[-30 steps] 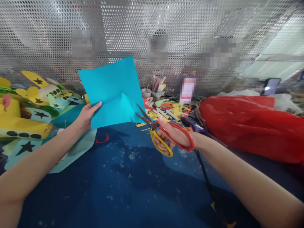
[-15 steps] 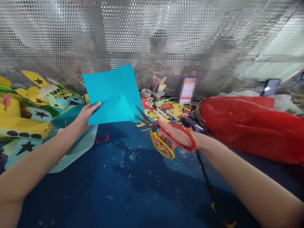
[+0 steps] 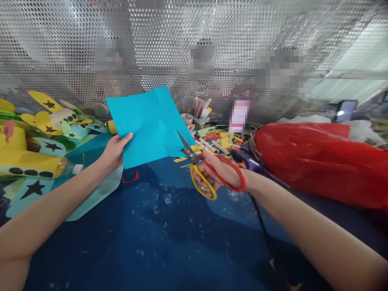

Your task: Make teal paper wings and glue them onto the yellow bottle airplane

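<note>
My left hand point(image 3: 117, 151) pinches a sheet of bright blue paper point(image 3: 148, 125) at its lower left edge, thumb on the near face and fingers behind. The sheet is held up above the blue table point(image 3: 169, 242). My right hand point(image 3: 216, 169) grips a pair of scissors point(image 3: 194, 157) with one red and one yellow handle, fingers through the loops. Their blades stand apart at the sheet's lower right edge, one blade in front of the paper. Whether they touch it I cannot tell.
Bottle planes point(image 3: 33, 161) in yellow and green paper crowd the left. Colourful paper scraps point(image 3: 224, 139) and a cup of sticks point(image 3: 202, 111) lie behind my right hand. A red plastic bag point(image 3: 315, 161) fills the right side. A perforated metal panel point(image 3: 163, 44) stands behind.
The blue sheet has turned, its right corner shifting right and its lower left edge dropping slightly. My left hand has moved a little right; the scissors have shifted slightly left at the handles, their blades less spread.
</note>
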Available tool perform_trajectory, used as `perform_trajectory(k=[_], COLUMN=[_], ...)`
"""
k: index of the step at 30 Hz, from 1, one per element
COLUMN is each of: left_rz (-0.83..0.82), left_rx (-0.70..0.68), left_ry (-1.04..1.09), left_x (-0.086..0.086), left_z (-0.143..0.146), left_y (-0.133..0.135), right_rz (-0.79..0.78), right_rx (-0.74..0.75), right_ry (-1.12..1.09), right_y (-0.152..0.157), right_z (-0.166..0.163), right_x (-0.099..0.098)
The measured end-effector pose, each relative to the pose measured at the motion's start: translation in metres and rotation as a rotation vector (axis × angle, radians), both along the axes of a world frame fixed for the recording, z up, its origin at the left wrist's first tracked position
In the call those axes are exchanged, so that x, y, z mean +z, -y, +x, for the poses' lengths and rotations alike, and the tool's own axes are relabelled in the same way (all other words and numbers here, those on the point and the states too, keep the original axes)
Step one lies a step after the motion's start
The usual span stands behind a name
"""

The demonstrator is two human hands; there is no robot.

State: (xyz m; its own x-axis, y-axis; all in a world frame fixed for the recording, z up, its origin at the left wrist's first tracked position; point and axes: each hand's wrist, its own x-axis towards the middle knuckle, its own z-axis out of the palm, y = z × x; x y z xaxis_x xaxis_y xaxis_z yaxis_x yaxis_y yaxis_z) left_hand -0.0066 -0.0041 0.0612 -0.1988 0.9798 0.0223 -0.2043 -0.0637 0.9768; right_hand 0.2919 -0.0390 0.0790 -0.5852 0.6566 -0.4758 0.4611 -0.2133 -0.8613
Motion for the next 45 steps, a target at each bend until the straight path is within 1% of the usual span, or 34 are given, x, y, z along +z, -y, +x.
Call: perform_trajectory(k=[3,9,12,15,22,25,28,32,35,38,41,45], left_rz=[0.031,-0.027,-0.019,0.011,0.136,0.160,0.150,0.083,0.034,0.010,0.012,0.051], left_rx=[0.010,0.053,0.092,0.108,0.060,0.040,0.028,0.053,0.063,0.047,0.016,0.028], left_ry=[0.034,0.053,0.062,0.057,-0.005,-0.018,-0.015,0.009,0.032,0.033,0.018,0.011], left_x=[-0.001,0.007,0.007,0.003,-0.003,-0.003,0.000,0.005,0.005,0.002,0.000,0.002], left_z=[0.005,0.010,0.008,0.006,0.007,0.008,0.009,0.010,0.008,0.005,0.005,0.008], left_y=[0.002,0.006,0.004,0.001,0.002,0.004,0.005,0.006,0.005,0.003,0.003,0.006], right_rz=[0.018,0.071,0.134,0.176,0.192,0.186,0.166,0.079,0.045,0.007,-0.007,-0.019], right_rx=[-0.037,-0.075,-0.075,-0.058,-0.062,-0.070,-0.080,-0.112,-0.064,-0.058,-0.080,-0.091], right_ry=[-0.011,-0.043,-0.029,-0.015,0.067,0.056,0.033,-0.010,-0.059,-0.092,-0.106,-0.117], right_y=[0.001,0.001,0.004,0.006,0.006,0.006,0.007,0.006,0.003,0.002,0.002,0.002], right_z=[-0.001,0.001,0.002,0.002,0.000,-0.001,-0.003,-0.004,-0.001,0.002,0.001,0.001], right_x=[-0.004,-0.016,-0.015,-0.011,-0.008,-0.008,-0.006,-0.007,-0.010,-0.011,-0.009,-0.010])
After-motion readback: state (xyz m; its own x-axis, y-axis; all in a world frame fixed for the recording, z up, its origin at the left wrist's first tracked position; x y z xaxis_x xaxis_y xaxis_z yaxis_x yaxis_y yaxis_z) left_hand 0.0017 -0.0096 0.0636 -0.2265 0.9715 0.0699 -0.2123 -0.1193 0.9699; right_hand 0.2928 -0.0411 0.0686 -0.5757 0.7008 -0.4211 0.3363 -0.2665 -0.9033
